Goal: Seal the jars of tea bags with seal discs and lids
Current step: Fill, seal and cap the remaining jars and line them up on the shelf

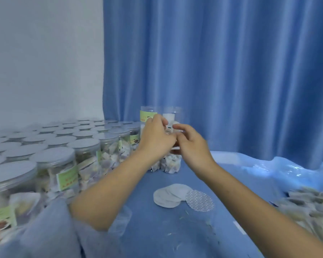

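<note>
— How are the arms held?
— Both bare forearms reach forward and converge.
— And the hands?
— The left hand [158, 135] and right hand [191, 144] meet, fingertips pinched together, touching; whatever they grip is too blurred to tell.

Blue table [157, 229] carries jars [108, 146], seal discs [168, 197], tea bags [309, 207]
</note>
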{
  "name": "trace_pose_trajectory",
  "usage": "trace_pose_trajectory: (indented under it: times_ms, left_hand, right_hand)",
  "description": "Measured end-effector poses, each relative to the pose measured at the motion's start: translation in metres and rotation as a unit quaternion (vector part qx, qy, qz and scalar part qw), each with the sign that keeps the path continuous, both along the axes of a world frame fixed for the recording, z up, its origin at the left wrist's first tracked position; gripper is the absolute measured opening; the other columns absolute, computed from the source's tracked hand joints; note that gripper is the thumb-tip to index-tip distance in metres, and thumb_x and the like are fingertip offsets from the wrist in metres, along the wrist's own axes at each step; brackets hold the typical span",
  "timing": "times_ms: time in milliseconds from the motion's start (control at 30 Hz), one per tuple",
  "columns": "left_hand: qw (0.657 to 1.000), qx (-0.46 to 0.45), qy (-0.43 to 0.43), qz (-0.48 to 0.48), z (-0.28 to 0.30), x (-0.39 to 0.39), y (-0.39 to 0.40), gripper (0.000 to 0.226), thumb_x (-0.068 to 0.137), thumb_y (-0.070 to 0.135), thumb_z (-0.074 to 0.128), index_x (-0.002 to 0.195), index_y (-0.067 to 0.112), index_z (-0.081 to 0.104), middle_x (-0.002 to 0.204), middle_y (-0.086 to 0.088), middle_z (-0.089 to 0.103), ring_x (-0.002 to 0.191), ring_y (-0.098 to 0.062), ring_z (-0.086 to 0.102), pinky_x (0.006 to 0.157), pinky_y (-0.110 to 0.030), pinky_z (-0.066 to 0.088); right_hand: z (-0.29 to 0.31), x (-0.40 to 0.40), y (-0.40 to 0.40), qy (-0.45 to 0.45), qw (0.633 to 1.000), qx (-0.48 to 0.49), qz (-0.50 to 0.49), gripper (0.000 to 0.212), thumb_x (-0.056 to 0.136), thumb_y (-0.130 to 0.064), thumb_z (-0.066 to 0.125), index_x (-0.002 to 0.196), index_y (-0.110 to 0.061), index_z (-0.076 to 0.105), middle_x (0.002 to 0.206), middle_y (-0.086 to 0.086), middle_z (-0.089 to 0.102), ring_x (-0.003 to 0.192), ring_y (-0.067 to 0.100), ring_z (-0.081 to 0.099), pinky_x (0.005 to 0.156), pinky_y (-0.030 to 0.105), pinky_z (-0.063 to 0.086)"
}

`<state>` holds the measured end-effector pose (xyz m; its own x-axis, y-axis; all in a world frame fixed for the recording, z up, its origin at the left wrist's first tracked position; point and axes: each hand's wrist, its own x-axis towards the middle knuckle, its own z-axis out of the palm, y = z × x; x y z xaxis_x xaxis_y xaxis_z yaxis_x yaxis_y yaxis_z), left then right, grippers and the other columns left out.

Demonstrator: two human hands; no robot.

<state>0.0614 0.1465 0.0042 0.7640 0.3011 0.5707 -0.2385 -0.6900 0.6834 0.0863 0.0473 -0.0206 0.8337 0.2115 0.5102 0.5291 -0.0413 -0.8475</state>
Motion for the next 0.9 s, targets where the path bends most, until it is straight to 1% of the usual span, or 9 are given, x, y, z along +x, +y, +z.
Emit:
trace_pose_trajectory:
  times_ms: [167,333,433,500,567,633,667,800,900]
  left_hand:
    - [0.992,0.101,0.061,0.044,0.022,0.095,-0.007,0.049,0.083,0.017,0.059,0.129,0.011,0.044,0.128,-0.015,0.05,0.116,-0.031,0.05,0.093,-0.034,0.04]
    - [0.974,0.133,0.145,0.112,0.018,0.186,-0.005,0.068,0.086,0.022,0.056,0.145,0.027,0.022,0.138,-0.022,0.029,0.119,-0.041,0.045,0.097,-0.04,0.04]
    - [0.959,0.163,0.179,0.147,0.015,0.224,0.007,0.096,0.085,0.03,0.062,0.146,0.039,-0.011,0.152,-0.023,0.002,0.133,-0.047,0.026,0.104,-0.05,0.032]
    - [0.935,0.23,0.195,0.188,0.01,0.24,0.021,0.106,0.082,0.041,0.066,0.143,0.04,-0.021,0.155,-0.017,-0.012,0.14,-0.046,0.006,0.108,-0.057,0.024]
    - [0.929,0.26,0.169,0.203,0.005,0.249,0.031,0.097,0.078,0.049,0.068,0.146,0.04,0.0,0.155,-0.016,-0.006,0.14,-0.043,0.004,0.109,-0.054,0.023]
    - [0.947,0.24,0.086,0.197,0.0,0.248,0.035,0.074,0.073,0.045,0.074,0.132,0.03,0.031,0.147,-0.016,0.011,0.133,-0.038,0.016,0.104,-0.046,0.027]
    - [0.952,0.231,0.048,0.193,-0.003,0.244,0.035,0.067,0.071,0.041,0.077,0.123,0.025,0.038,0.143,-0.016,0.017,0.129,-0.036,0.021,0.102,-0.043,0.028]
    - [0.969,0.211,-0.056,0.117,-0.014,0.216,0.025,0.052,0.073,0.016,0.078,0.113,0.014,0.045,0.142,-0.018,0.016,0.123,-0.038,0.028,0.095,-0.039,0.033]
    - [0.974,0.192,-0.104,0.062,-0.011,0.181,0.013,0.048,0.074,0.008,0.075,0.109,0.014,0.044,0.143,-0.017,0.012,0.115,-0.038,0.041,0.083,-0.032,0.036]
  right_hand:
    - [0.01,0.063,-0.033,0.035,0.995,0.067,-0.058,0.021,0.094,-0.019,0.047,0.115,-0.022,0.051,0.084,-0.006,0.059,0.073,0.014,0.064,0.076,0.035,0.057]
    - [0.008,0.121,-0.04,0.046,0.993,0.013,-0.106,0.032,0.095,-0.024,0.046,0.126,-0.017,0.048,0.083,-0.012,0.054,0.067,0.014,0.062,0.084,0.043,0.055]
    - [0.005,0.15,-0.037,0.051,0.992,-0.018,-0.118,0.035,0.094,-0.028,0.047,0.128,-0.018,0.046,0.082,-0.012,0.053,0.064,0.016,0.061,0.085,0.047,0.053]
    - [0.002,0.163,-0.033,0.056,0.991,-0.024,-0.118,0.036,0.094,-0.028,0.047,0.129,-0.018,0.046,0.081,-0.012,0.052,0.064,0.016,0.061,0.084,0.048,0.053]
    - [-0.004,0.172,-0.03,0.056,0.991,-0.035,-0.117,0.036,0.093,-0.028,0.048,0.128,-0.017,0.046,0.08,-0.01,0.052,0.067,0.017,0.062,0.085,0.047,0.053]
    - [-0.01,0.172,-0.027,0.055,0.991,-0.049,-0.114,0.036,0.093,-0.028,0.048,0.127,-0.016,0.047,0.075,-0.008,0.052,0.071,0.018,0.062,0.085,0.047,0.053]
    - [-0.013,0.171,-0.026,0.053,0.991,-0.055,-0.111,0.037,0.093,-0.027,0.049,0.128,-0.015,0.047,0.074,-0.007,0.052,0.075,0.02,0.063,0.086,0.046,0.053]
    - [-0.012,0.156,-0.028,0.001,0.986,-0.113,-0.124,0.05,0.092,-0.027,0.051,0.139,-0.023,0.036,0.096,0.003,0.052,0.088,0.025,0.06,0.085,0.035,0.049]
    - [0.003,0.138,-0.037,-0.068,0.977,-0.165,-0.117,0.075,0.09,-0.033,0.058,0.148,-0.037,0.011,0.112,0.006,0.044,0.095,0.021,0.048,0.076,0.025,0.037]
